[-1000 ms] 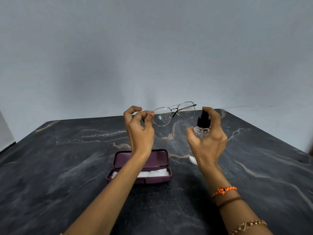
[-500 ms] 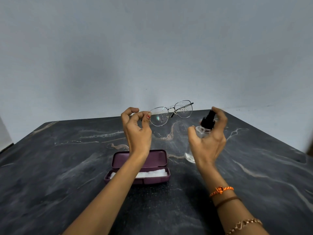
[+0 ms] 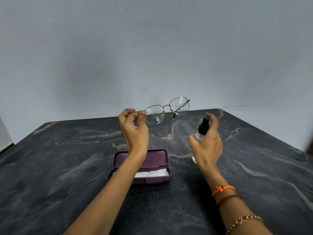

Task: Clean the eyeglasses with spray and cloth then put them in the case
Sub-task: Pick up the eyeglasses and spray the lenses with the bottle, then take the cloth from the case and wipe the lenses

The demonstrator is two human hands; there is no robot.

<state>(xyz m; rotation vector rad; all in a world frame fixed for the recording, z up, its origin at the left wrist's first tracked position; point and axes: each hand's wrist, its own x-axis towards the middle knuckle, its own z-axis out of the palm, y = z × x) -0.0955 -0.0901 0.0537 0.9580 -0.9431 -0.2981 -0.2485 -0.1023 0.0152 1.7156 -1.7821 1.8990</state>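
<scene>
My left hand (image 3: 133,131) pinches the left corner of thin metal-framed eyeglasses (image 3: 166,110) and holds them up above the table, with droplets on both lenses. My right hand (image 3: 207,145) grips a small clear spray bottle (image 3: 200,133) with a black nozzle, tilted, to the right of and below the glasses, with the forefinger behind the nozzle top. An open maroon glasses case (image 3: 152,158) lies on the table under my left wrist. A white cloth (image 3: 152,173) lies folded in the case's front half.
The table (image 3: 67,167) is dark marble with pale veins; its far edge meets a plain grey wall. Bracelets circle my right forearm (image 3: 233,200).
The spray bottle has dropped lower and moved right, away from the glasses. My left hand has raised the glasses' right side and droplets now show on the right lens too.
</scene>
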